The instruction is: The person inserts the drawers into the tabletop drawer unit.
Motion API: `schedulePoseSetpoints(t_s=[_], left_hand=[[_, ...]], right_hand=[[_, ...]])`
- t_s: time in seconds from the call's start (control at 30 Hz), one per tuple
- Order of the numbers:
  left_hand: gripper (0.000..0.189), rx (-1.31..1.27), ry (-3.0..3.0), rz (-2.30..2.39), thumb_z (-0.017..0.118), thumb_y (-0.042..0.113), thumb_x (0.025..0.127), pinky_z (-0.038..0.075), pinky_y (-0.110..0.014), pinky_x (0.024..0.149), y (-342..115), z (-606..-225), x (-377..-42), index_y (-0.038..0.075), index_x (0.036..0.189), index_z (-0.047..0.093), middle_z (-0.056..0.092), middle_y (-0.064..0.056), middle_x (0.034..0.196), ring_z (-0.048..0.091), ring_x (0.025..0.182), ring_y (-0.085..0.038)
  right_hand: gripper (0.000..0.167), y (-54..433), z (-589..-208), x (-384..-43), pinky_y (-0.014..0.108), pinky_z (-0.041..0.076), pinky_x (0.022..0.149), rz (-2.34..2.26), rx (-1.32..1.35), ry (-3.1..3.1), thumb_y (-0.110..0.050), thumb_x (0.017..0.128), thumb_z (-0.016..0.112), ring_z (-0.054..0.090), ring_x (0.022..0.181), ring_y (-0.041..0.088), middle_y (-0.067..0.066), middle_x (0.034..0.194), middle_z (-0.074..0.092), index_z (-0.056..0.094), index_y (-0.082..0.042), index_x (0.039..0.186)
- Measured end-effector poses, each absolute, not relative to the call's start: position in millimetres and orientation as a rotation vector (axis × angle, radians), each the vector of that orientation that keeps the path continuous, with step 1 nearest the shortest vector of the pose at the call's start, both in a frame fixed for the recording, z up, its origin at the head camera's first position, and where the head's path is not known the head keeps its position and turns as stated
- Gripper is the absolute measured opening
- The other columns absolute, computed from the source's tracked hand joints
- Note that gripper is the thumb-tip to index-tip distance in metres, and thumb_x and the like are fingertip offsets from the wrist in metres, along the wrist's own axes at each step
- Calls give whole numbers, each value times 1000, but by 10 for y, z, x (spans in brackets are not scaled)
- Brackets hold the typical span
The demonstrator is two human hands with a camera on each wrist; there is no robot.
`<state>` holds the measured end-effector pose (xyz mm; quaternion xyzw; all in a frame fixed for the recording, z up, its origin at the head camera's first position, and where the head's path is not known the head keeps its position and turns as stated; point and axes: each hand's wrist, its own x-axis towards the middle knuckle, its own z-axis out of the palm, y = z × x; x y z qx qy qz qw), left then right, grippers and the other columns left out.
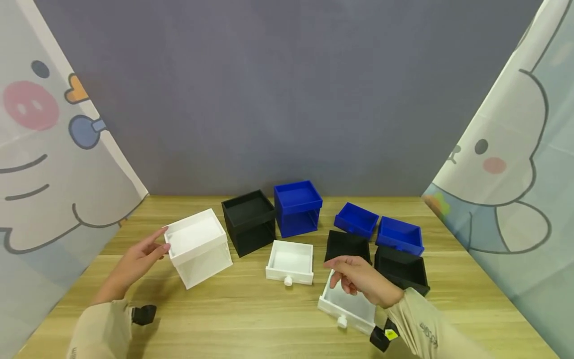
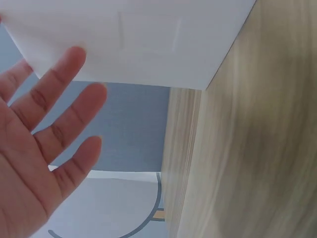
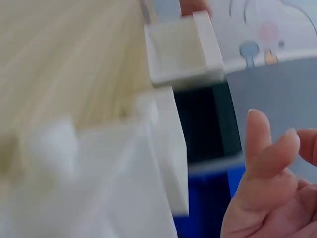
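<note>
A white open-fronted cabinet box (image 1: 193, 237) with a recessed top stands at the left of the table. My left hand (image 1: 139, 259) touches its left side near the top rim with thumb and index finger; the other fingers (image 2: 74, 116) are spread, fairly straight. Over the front white drawer (image 1: 354, 319), my right hand (image 1: 358, 276) hovers with loosely bent fingers, holding nothing. It hides part of that drawer, which has a round knob on its front. Another white drawer (image 1: 290, 257) lies further left, its knob towards me.
Behind stand a black cabinet box (image 1: 248, 219) and a blue one (image 1: 298, 204), both open in front. To the right lie two blue drawers (image 1: 356, 219) and two black drawers (image 1: 401, 269), close together. A grey backdrop (image 1: 287, 99) rises behind the wooden table (image 1: 242, 319).
</note>
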<state>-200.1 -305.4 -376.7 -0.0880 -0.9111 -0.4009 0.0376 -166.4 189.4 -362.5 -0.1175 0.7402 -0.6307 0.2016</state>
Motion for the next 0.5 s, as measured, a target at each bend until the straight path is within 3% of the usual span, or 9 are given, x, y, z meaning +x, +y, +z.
schedulePoseSetpoints(t_s=[0.2, 0.37, 0.5], left_hand=[[63, -253, -2791, -1138, 56, 23, 98, 45, -34, 65, -2955, -3810, -1977, -3, 148, 29, 65, -22, 103, 58, 83, -19], [69, -226, -2808, -1114, 54, 28, 99, 46, -40, 69, -2926, -3846, -1958, 0, 152, 19, 64, -25, 104, 59, 89, -30], [69, -168, -2790, -1161, 51, 31, 100, 46, -37, 67, -2912, -3871, -1947, 4, 153, 15, 66, -22, 98, 60, 85, -29]], right_hand=[[39, 1529, -3714, -1591, 15, 39, 46, -1730, -248, 1915, -20, 98, 52, 49, 48, 1, -3, 68, 65, 55, 11, 121], [39, 1306, -3774, -1569, 15, 40, 46, -1687, -162, 1833, -28, 97, 54, 49, 47, 0, -5, 64, 63, 55, 6, 116], [43, 1193, -3827, -1554, 15, 41, 47, -1705, -152, 1770, -28, 97, 52, 50, 49, 0, -5, 65, 62, 49, 5, 125]])
